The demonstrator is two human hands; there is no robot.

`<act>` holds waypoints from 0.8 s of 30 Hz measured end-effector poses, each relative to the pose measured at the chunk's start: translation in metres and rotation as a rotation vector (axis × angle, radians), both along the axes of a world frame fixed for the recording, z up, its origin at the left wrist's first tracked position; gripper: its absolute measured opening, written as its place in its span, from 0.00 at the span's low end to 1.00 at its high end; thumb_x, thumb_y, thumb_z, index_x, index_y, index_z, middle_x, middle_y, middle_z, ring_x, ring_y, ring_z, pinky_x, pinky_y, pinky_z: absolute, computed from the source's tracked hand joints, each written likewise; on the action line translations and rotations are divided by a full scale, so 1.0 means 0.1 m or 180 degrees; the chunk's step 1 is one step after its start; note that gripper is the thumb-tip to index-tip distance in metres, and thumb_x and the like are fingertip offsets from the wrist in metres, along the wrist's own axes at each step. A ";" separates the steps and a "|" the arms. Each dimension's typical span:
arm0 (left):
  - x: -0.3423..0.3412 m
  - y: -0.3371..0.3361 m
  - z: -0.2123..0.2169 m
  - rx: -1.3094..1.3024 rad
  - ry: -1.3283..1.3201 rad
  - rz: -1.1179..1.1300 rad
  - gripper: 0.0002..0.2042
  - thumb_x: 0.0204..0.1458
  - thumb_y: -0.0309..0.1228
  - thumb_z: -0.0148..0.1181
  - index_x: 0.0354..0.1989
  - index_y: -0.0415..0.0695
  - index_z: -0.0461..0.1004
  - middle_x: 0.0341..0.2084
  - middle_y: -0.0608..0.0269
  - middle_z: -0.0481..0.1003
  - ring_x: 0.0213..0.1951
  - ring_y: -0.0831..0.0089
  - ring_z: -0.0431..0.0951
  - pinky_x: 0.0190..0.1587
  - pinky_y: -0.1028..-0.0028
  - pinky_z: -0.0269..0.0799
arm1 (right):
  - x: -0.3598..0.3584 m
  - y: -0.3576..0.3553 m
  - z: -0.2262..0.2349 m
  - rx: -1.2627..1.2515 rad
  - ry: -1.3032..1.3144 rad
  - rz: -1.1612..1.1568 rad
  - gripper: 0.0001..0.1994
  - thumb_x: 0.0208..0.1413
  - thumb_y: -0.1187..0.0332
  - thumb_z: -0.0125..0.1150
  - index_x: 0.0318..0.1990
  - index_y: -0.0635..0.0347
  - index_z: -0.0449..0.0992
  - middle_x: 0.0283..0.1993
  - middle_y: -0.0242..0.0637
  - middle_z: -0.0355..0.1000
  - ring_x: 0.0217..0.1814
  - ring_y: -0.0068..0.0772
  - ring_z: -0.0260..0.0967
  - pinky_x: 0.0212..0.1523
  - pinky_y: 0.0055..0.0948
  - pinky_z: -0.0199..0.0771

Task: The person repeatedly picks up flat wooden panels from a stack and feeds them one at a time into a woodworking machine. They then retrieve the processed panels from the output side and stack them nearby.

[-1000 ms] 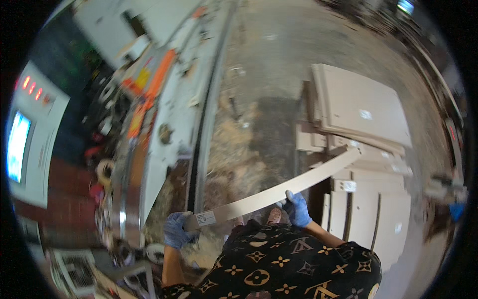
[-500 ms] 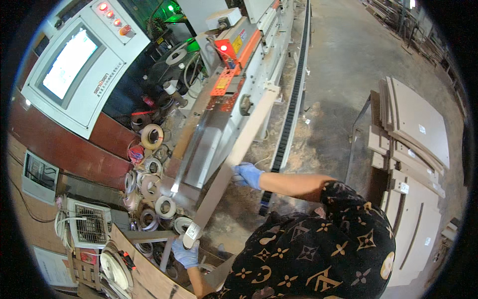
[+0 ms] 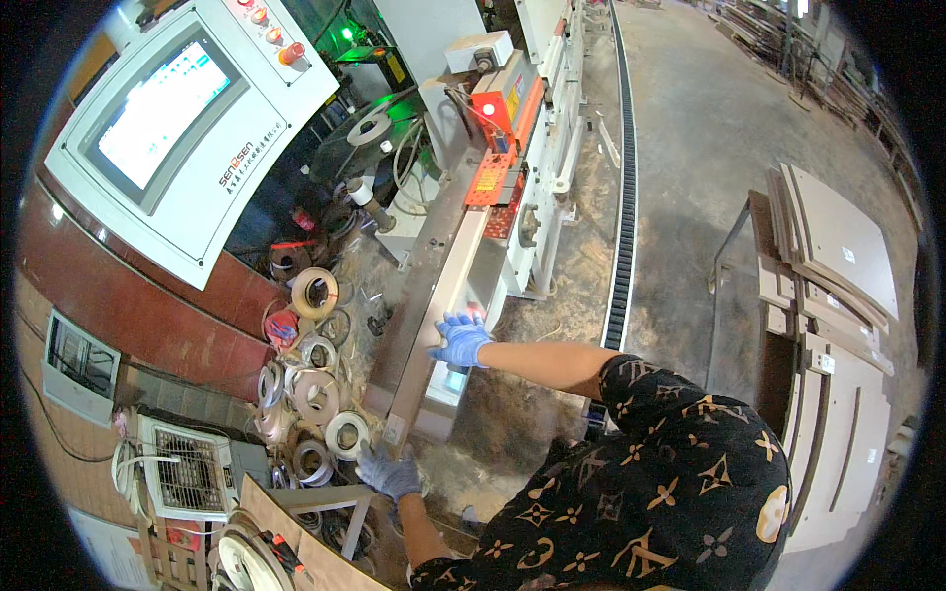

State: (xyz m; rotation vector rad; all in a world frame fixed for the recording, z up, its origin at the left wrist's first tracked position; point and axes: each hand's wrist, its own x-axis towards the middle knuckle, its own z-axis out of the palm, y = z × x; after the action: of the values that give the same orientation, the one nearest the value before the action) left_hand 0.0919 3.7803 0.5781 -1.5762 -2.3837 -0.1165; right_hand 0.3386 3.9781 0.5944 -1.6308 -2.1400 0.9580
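Note:
A long, narrow pale board strip (image 3: pixel 453 279) lies on the machine's infeed table, its far end reaching the orange perforated guard (image 3: pixel 486 184). My right hand (image 3: pixel 460 341), in a blue glove, rests on the strip's middle with its fingers spread. At the near end, beside a small label, my left hand (image 3: pixel 389 473) touches the strip in a blue-grey glove. Its fingers are apart and slightly blurred. The strip's far tip is hidden under the guard.
A control panel (image 3: pixel 212 138) with a lit screen stands at left. Rolls of edge banding (image 3: pixel 315 394) crowd the floor left of the machine. A black roller track (image 3: pixel 627 197) runs along its right side. Stacked boards (image 3: pixel 838 246) sit on a rack at right.
The strip has moved from beside the machine onto its table, under the guard. My right hand has changed from gripping its edge to lying on top. My left hand has loosened its grip.

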 end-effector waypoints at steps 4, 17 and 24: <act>0.16 0.68 0.04 -0.0407 -0.0134 -0.0918 0.33 0.46 0.55 0.57 0.60 0.54 0.65 0.62 0.54 0.58 0.65 0.54 0.53 0.66 0.51 0.41 | -0.03 -0.05 0.09 0.0270 -0.0325 -0.0051 0.41 0.51 0.39 0.49 0.67 0.56 0.54 0.72 0.47 0.42 0.75 0.51 0.34 0.71 0.51 0.27; 0.78 1.84 0.01 -0.0478 -0.0279 -0.1589 0.28 0.50 0.51 0.53 0.62 0.66 0.62 0.65 0.53 0.52 0.65 0.47 0.52 0.65 0.48 0.42 | 0.36 -0.24 -0.24 0.0412 0.0592 0.0261 0.32 0.56 0.43 0.48 0.64 0.51 0.60 0.63 0.48 0.61 0.68 0.47 0.53 0.68 0.38 0.48; 0.91 2.13 -0.18 -0.0248 -0.0311 -0.1586 0.28 0.50 0.52 0.54 0.61 0.66 0.63 0.65 0.53 0.52 0.65 0.48 0.50 0.65 0.48 0.42 | 1.07 -1.28 -0.04 -0.0417 0.2509 -0.0480 0.23 0.58 0.58 0.58 0.58 0.56 0.68 0.60 0.41 0.65 0.61 0.33 0.62 0.62 0.33 0.61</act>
State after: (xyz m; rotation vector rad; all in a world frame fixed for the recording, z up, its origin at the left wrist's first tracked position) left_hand 0.1826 3.9931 0.5602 -2.2170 -2.0280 -0.2055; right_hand 0.4455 3.8497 0.5901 -1.1500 -1.4245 1.4106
